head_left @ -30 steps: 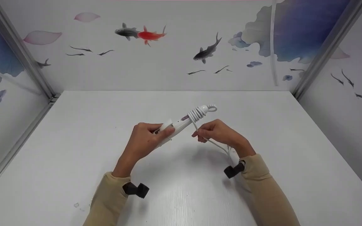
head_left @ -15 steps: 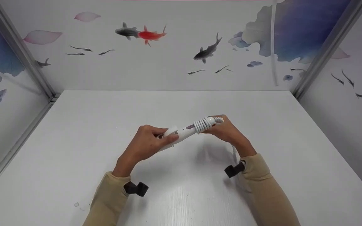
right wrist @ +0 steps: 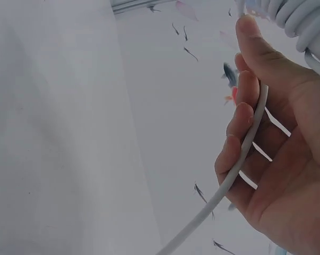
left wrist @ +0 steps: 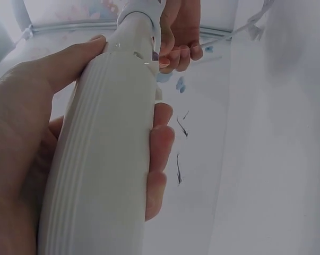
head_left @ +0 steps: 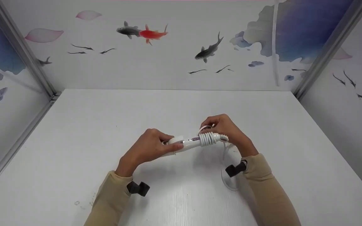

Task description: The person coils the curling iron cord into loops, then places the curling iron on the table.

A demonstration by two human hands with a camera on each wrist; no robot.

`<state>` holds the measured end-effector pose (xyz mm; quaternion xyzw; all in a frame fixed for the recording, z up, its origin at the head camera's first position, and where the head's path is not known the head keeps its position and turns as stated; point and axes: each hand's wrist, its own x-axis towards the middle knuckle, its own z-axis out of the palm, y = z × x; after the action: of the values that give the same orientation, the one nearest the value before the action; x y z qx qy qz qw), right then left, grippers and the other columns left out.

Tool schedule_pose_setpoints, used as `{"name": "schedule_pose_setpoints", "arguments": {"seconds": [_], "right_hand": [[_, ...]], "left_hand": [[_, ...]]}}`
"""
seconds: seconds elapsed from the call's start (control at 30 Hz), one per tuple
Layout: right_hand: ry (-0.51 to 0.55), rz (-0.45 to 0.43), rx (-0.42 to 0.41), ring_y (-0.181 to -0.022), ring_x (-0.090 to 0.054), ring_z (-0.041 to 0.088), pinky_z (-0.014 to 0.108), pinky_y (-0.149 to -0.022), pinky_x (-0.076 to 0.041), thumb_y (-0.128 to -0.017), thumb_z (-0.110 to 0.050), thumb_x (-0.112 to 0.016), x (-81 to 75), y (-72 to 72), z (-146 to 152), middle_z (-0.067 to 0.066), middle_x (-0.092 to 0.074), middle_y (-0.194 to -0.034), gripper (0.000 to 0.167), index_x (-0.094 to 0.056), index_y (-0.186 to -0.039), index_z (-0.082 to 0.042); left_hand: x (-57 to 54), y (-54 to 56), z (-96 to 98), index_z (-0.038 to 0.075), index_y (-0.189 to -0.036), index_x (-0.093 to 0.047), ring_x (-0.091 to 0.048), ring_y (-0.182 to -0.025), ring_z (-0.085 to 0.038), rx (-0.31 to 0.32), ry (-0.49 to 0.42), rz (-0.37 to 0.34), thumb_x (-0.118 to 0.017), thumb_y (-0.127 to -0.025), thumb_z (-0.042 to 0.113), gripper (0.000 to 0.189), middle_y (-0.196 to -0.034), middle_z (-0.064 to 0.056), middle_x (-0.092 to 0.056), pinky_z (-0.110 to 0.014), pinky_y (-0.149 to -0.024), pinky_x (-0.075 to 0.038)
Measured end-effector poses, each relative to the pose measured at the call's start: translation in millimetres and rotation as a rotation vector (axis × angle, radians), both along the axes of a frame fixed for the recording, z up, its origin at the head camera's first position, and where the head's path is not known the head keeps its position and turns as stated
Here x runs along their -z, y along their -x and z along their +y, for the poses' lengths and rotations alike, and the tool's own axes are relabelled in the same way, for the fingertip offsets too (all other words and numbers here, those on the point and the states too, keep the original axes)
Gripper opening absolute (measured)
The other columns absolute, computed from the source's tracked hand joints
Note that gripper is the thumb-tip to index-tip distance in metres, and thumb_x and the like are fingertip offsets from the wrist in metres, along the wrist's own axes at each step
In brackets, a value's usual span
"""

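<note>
A white hair iron (head_left: 189, 144) is held up over the table, nearly level, with its cord end to the right. My left hand (head_left: 149, 146) grips its wide ridged body (left wrist: 104, 154), thumb on one side and fingers curled round the other. Several turns of white cord (head_left: 206, 139) are wound round the handle near the cord end. My right hand (head_left: 226, 130) is just behind these coils. In the right wrist view its curled fingers hold the loose cord (right wrist: 223, 186), which crosses the palm; the thumb (right wrist: 250, 26) pinches it near the coils.
The loose cord hangs below my right hand and loops down beside the wrist. Beneath is a white table (head_left: 105, 110), with printed panels (head_left: 168, 62) at the back and sides. Black wrist cameras (head_left: 138, 188) sit on both sleeves.
The hair iron has dropped slightly, moved right and turned from steeply slanted to nearly level. My right hand has gone from in front of the coils round to behind them with the cord.
</note>
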<state>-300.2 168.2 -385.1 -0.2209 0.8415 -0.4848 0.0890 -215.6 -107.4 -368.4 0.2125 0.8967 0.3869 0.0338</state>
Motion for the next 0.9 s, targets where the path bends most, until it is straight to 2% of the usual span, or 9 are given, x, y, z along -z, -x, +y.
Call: {"name": "schedule_pose_setpoints", "arguments": {"seconds": [0.1, 0.2, 0.43, 0.6, 0.73, 0.9], "right_hand": [[-0.023, 0.06, -0.041, -0.073, -0.057, 0.011, 0.022, -0.063, -0.047, -0.081, -0.016, -0.084, -0.3, 0.0, -1, -0.005, -0.071, -0.084, 0.018, -0.078, -0.092, -0.003], [-0.008, 0.084, -0.09, -0.072, -0.057, 0.01, 0.021, -0.063, -0.046, -0.078, -0.015, -0.086, -0.8, -0.5, 0, -0.004, -0.071, -0.083, 0.019, -0.079, -0.091, -0.004], [-0.025, 0.097, -0.158, -0.072, -0.052, 0.011, 0.02, -0.064, -0.045, -0.079, -0.018, -0.086, -5.9, -6.3, 1, -0.001, -0.069, -0.082, 0.013, -0.082, -0.088, -0.01], [-0.089, 0.137, -0.137, -0.073, -0.054, 0.015, 0.022, -0.064, -0.047, -0.081, -0.017, -0.084, -15.3, -13.1, -1, 0.002, -0.069, -0.081, 0.006, -0.082, -0.087, -0.016], [-0.114, 0.146, -0.085, -0.076, -0.057, 0.018, 0.027, -0.067, -0.052, -0.084, -0.018, -0.082, -25.2, -22.9, -7, 0.002, -0.069, -0.082, 0.007, -0.082, -0.09, -0.016], [-0.15, 0.246, -0.037, -0.075, -0.052, 0.016, 0.026, -0.067, -0.046, -0.088, -0.02, -0.077, -33.3, -33.8, -15, 0.0, -0.067, -0.081, 0.008, -0.082, -0.093, -0.017]], "left_hand": [[0.5, -0.9, 1.1, 0.011, -0.109, -0.079, -0.057, -0.068, -0.01, 0.004, 0.027, -0.005, -0.071, -0.089, 0.048, 0.043, -0.087, -0.003, -0.077, -0.027, -0.063, -0.048], [1.4, -1.2, 1.8, 0.01, -0.111, -0.078, -0.059, -0.07, -0.011, 0.005, 0.042, -0.026, -0.072, -0.088, 0.049, 0.045, -0.09, -0.003, -0.077, -0.027, -0.064, -0.049], [5.8, 1.0, 3.8, 0.012, -0.109, -0.079, -0.053, -0.064, -0.009, 0.01, 0.053, -0.085, -0.075, -0.086, 0.051, 0.046, -0.079, 0.002, -0.073, -0.024, -0.059, -0.043], [6.4, 2.2, 4.0, 0.013, -0.112, -0.079, -0.054, -0.065, -0.009, -0.013, 0.077, -0.085, -0.074, -0.085, 0.052, 0.047, -0.082, 0.002, -0.074, -0.024, -0.059, -0.043], [5.1, 1.6, 3.6, 0.015, -0.112, -0.079, -0.058, -0.071, -0.012, -0.064, 0.091, -0.091, -0.074, -0.085, 0.052, 0.046, -0.088, 0.001, -0.075, -0.026, -0.063, -0.046], [1.1, -0.5, 1.6, 0.014, -0.115, -0.077, -0.056, -0.07, -0.013, -0.13, 0.098, -0.056, -0.073, -0.086, 0.052, 0.047, -0.094, -0.002, -0.075, -0.027, -0.061, -0.044]]}}
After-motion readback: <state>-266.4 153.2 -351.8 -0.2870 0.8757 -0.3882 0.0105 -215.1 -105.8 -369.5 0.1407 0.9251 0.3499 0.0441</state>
